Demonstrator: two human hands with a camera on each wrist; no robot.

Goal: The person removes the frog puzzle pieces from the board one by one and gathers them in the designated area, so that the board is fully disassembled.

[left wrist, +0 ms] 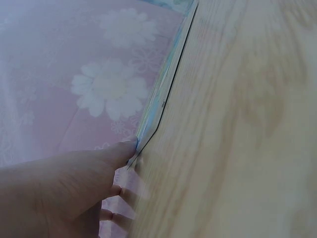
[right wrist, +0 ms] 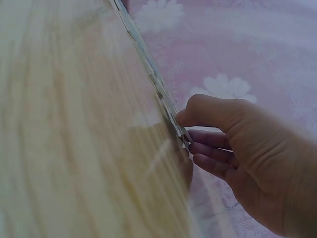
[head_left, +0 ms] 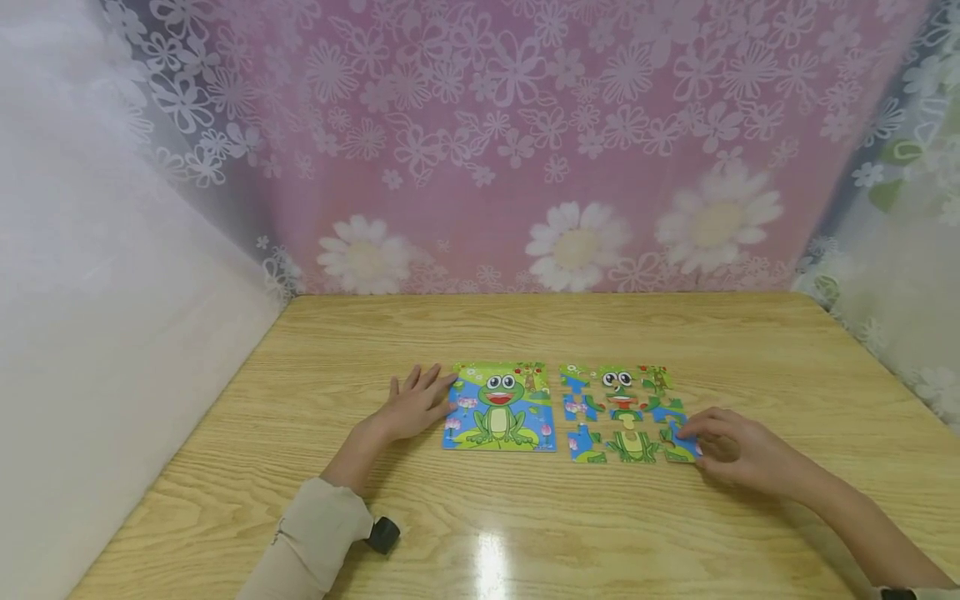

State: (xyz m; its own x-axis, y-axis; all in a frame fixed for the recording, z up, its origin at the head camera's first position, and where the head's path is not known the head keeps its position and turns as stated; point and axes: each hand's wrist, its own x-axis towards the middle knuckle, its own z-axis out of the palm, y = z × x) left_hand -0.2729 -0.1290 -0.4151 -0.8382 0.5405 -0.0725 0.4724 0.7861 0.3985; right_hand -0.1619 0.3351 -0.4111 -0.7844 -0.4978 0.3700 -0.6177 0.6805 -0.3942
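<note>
A square frog picture board (head_left: 499, 410) lies flat on the table, showing a green frog on a leaf. My left hand (head_left: 408, 407) rests at its left edge with fingers spread, and in the left wrist view the thumb (left wrist: 126, 151) touches the edge. To the right of the board lie several loose frog jigsaw pieces (head_left: 633, 446), set in rows with small gaps. My right hand (head_left: 738, 450) pinches the lower right corner puzzle piece (head_left: 678, 448) between thumb and fingers. The right wrist view sees the pieces nearly edge-on, beside the right fingertips (right wrist: 183, 119).
A light wood-grain table (head_left: 450, 325) carries everything. Behind it hangs a pink flowered cloth (head_left: 465, 167), and a pale sheet (head_left: 112, 275) hangs along the left side. A small black device (head_left: 383, 535) sits at the left wrist, beside a beige sleeve (head_left: 315, 533).
</note>
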